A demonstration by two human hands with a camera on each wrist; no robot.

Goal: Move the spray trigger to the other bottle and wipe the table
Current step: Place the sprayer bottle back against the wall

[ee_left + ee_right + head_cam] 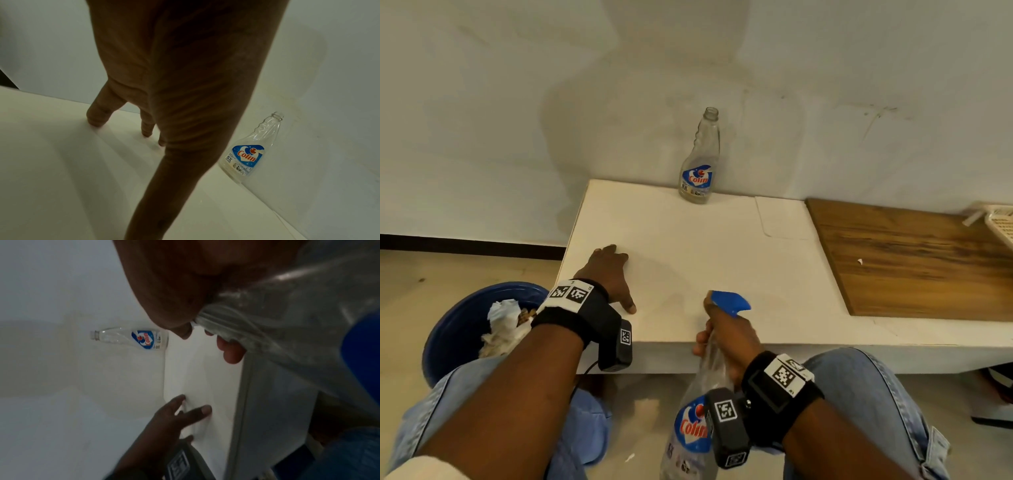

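Observation:
My right hand (722,339) grips the neck of a clear spray bottle (693,431) with a Colin label, held over the table's front edge; its blue spray trigger (731,302) points over the table. The same bottle (287,308) fills the right wrist view, my fingers curled round it. A second clear bottle (700,161) with no cap stands upright at the back of the white table (705,246), against the wall; this open bottle (251,151) also shows in the left wrist view. My left hand (613,274) rests flat on the table, fingers spread, holding nothing.
A blue bin (472,325) with crumpled paper sits on the floor at the left. A wooden board (914,260) covers the table's right part, with a white basket (1000,222) at its far right. My knees in jeans are under the front edge.

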